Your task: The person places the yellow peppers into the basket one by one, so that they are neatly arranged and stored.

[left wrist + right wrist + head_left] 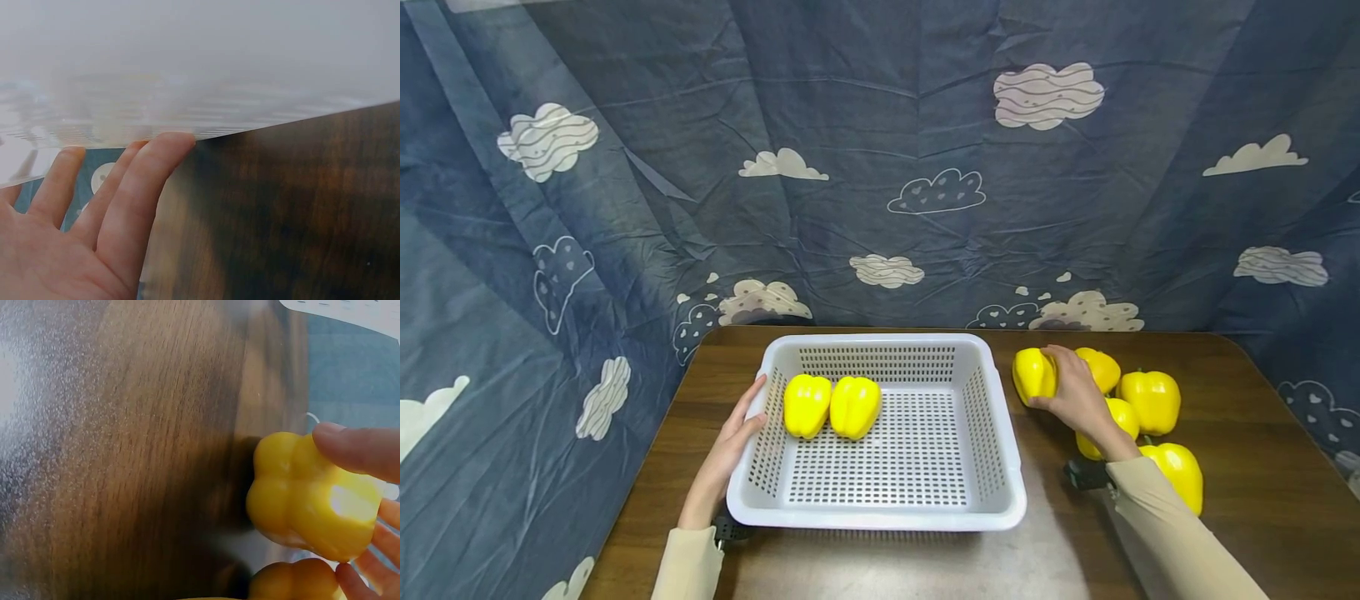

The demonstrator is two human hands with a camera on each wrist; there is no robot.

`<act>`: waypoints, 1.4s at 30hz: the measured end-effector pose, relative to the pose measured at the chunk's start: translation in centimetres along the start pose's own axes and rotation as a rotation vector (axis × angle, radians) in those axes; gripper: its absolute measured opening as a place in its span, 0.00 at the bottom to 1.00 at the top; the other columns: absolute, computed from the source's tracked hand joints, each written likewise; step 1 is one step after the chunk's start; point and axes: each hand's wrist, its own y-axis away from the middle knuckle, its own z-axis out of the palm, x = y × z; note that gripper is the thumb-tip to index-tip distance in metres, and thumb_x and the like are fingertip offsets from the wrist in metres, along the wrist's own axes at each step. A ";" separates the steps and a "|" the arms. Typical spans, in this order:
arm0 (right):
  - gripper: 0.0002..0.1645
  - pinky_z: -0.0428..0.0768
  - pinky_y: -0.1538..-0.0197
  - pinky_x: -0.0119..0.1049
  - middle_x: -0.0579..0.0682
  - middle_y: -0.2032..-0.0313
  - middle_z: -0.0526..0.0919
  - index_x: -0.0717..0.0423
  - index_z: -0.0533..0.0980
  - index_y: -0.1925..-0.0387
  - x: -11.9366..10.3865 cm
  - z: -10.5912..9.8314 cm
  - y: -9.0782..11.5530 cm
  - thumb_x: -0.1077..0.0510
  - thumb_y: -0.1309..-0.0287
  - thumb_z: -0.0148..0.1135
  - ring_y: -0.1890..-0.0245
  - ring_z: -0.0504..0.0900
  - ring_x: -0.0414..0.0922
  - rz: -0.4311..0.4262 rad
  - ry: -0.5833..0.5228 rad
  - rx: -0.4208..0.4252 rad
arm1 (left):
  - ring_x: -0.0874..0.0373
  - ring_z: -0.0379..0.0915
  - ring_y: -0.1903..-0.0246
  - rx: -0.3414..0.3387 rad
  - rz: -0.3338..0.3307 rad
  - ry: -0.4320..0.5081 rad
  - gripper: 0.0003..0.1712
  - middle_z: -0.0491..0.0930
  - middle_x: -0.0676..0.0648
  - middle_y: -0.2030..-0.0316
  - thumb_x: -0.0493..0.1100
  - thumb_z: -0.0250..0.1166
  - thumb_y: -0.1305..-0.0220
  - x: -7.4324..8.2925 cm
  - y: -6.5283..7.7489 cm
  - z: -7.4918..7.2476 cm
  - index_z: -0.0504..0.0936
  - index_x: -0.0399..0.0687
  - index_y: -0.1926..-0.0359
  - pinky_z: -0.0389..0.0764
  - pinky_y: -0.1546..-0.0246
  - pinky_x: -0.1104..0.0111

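Note:
My right hand (1077, 398) grips a yellow bell pepper (1033, 375) right of the basket. In the right wrist view, the thumb lies on one side of this pepper (312, 494) and the fingers on the other. A white perforated basket (880, 518) stands mid-table, with two yellow bell peppers side by side in its left part. Against the basket's left side rests my left hand (724, 450). Its fingers (128, 206) are extended and touch the outer wall in the left wrist view.
Several more yellow bell peppers (1150, 402) lie on the right of the brown wooden table (1247, 500), around and beneath my right forearm. Behind the table hangs a dark blue curtain (865, 225) with cloud prints, which also runs down the left side.

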 end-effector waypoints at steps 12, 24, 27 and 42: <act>0.53 0.61 0.45 0.65 0.71 0.39 0.60 0.70 0.59 0.37 -1.1 -1.3 1.0 0.60 0.63 0.76 0.44 0.59 0.66 -0.046 -0.049 0.054 | 0.31 0.55 0.38 0.001 -0.002 0.005 0.34 0.40 0.41 0.27 0.39 0.45 0.27 0.1 -0.1 0.0 0.46 0.57 0.24 0.69 0.50 0.42; 0.52 0.64 0.46 0.67 0.70 0.38 0.57 0.68 0.57 0.35 -2.3 -2.8 2.1 0.57 0.59 0.75 0.43 0.59 0.66 -0.041 -0.118 0.051 | 0.31 0.54 0.38 0.004 -0.006 0.004 0.34 0.40 0.41 0.27 0.38 0.45 0.27 0.2 -0.3 0.1 0.46 0.57 0.25 0.69 0.50 0.41; 0.52 0.64 0.47 0.67 0.70 0.38 0.57 0.67 0.57 0.35 -2.6 -3.2 2.4 0.55 0.58 0.75 0.43 0.60 0.66 -0.042 -0.129 0.059 | 0.31 0.54 0.38 0.003 -0.006 0.001 0.34 0.40 0.41 0.27 0.38 0.45 0.27 0.2 -0.3 0.2 0.46 0.57 0.24 0.69 0.50 0.41; 0.52 0.63 0.48 0.69 0.66 0.36 0.57 0.61 0.59 0.33 -4.9 -4.9 3.9 0.52 0.57 0.75 0.41 0.59 0.66 -0.067 -0.149 0.098 | 0.31 0.55 0.39 -0.003 0.005 -0.004 0.34 0.40 0.41 0.27 0.39 0.46 0.27 0.1 -0.1 0.1 0.46 0.56 0.24 0.69 0.50 0.41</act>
